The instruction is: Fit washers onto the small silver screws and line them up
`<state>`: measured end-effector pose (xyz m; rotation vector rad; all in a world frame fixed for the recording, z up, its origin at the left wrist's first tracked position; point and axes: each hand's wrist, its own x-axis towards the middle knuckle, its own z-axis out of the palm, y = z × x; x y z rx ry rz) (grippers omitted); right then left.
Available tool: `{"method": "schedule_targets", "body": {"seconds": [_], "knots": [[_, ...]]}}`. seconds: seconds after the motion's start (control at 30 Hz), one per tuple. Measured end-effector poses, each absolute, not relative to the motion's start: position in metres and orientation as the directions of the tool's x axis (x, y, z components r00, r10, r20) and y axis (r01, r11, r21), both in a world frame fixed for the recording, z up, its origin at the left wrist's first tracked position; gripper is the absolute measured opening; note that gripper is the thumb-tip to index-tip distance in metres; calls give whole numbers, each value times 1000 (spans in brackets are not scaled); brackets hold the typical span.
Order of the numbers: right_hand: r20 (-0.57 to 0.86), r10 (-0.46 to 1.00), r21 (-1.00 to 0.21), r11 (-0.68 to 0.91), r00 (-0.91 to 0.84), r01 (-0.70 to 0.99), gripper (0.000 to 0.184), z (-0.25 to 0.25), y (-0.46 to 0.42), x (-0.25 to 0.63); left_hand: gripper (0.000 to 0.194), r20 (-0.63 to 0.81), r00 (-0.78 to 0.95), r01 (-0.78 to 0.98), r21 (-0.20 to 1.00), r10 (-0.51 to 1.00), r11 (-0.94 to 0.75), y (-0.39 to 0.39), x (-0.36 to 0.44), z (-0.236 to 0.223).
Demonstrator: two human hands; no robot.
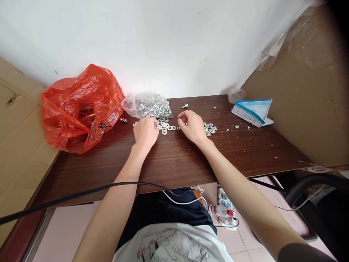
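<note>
My left hand (145, 131) rests on the dark wooden table (174, 163) with its fingers curled closed, right beside a small scatter of flat metal washers (165, 127). What those fingers hold, if anything, is hidden. My right hand (192, 125) lies just to the right of the washers, its fingertips pinched together over a washer. A little heap of assembled bolts (209, 128) lies at the right of that hand. One single bolt (185, 106) sits farther back. A clear plastic bag of silvery hardware (149, 105) lies behind both hands.
A crumpled red plastic bag (79, 109) sits at the table's back left. A blue and white packet (252, 111) lies at the back right. Cardboard panels stand on both sides. A black cable (68, 198) crosses the front edge. A power strip (225, 203) lies on the floor.
</note>
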<state>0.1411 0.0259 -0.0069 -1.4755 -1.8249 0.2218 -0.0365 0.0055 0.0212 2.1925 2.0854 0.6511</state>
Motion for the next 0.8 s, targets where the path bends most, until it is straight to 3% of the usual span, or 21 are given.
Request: {"method": "schedule_targets", "body": {"seconds": [0.27,0.57,0.8], "knots": [[380,925,-469,222,-32,855,14,-10,27,146,32,275,1,937,335,961,-97,5,-37,21],[321,943,-458,237,-89,857,18,-13,28,149,28,277,0,924,368,961,-106,6,-37,21],[368,921,-467,300,-126,832,20,-17,31,150,27,283,-5,916,387,959,-109,6,-37,20]]}}
